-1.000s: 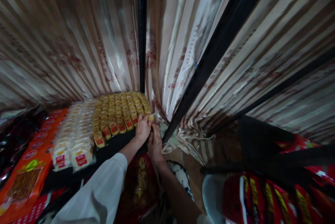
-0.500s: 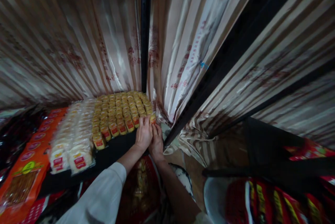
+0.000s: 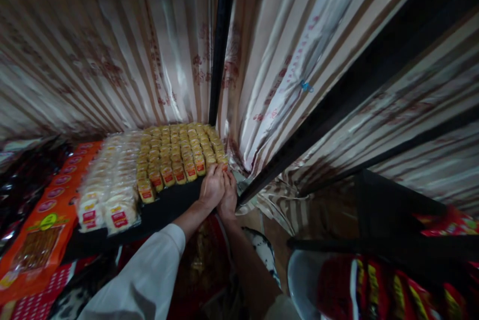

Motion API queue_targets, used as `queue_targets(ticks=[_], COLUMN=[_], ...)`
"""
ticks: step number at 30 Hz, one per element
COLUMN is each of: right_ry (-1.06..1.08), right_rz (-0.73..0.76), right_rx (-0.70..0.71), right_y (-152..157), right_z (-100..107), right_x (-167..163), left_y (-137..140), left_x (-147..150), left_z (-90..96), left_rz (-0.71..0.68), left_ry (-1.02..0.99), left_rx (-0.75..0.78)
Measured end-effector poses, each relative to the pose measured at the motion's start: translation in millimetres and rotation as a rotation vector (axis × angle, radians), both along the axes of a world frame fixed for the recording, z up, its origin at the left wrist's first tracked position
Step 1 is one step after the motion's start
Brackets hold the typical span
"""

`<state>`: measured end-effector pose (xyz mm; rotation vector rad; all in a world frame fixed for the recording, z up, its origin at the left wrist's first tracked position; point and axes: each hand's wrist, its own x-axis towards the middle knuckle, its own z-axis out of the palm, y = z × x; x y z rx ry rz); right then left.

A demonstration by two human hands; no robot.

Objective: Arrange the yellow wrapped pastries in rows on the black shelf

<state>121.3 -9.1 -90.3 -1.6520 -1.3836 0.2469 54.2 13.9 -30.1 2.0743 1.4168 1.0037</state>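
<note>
Small yellow wrapped snack packs [image 3: 179, 155] with red labels stand in tight rows on a black shelf [image 3: 168, 209]. At the front right corner of these rows, my left hand [image 3: 211, 188] and my right hand [image 3: 228, 195] press side by side, their fingers closed around a small yellow snack pack [image 3: 225, 166]. Only its top shows between the fingertips; the rest is hidden. Left of the yellow rows lie white round cakes in clear wrappers [image 3: 120, 214], in two rows.
An orange snack bag [image 3: 45, 225] and dark shiny packets [image 3: 22, 185] lie farther left. A black metal post [image 3: 284, 155] rises close to my right hand. Striped curtains [image 3: 175, 50] hang behind. Red packets [image 3: 374, 285] sit at lower right beside a pale basin [image 3: 301, 280].
The view has shifted, so the shelf and hands appear slightly higher and farther right. My hands stay at the same corner, with the snack pack pushed a little farther in.
</note>
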Motion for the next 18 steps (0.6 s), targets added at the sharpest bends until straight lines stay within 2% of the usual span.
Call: queue_targets(ticks=[3, 6, 10, 12, 15, 18], right_ry=[0.004, 0.008, 0.02, 0.069, 0.185, 0.169], right_rz=[0.009, 0.006, 0.041, 0.094, 0.24, 0.371], right_rx=[0.042, 0.08, 0.17, 0.164, 0.073, -0.163], right_y=[-0.7, -3.9, -19.1, -36.0, -70.4, -102.2], right_z=[-0.9, 4.5, 20.0, 26.2, 23.6, 3.5], right_x=[0.8, 1.0, -4.6, -12.1, -30.5, -54.1], left_y=[-11.0, -34.3, -84.2, -112.5, -149.2, -172.7], left_x=[-5.2, -21.5, -58.5, -78.8, -106.8, -129.0], left_z=[3.3, 0.2, -17.6, -31.0, -54.4, -78.5], left_rz=[-0.01, 0.012, 0.045, 0.105, 0.166, 0.243], left_ry=[-0.033, -0.112, -0.188, -0.169, -0.126, -0.044], left_rx=[0.021, 0.034, 0.009, -0.044, -0.15, -0.364])
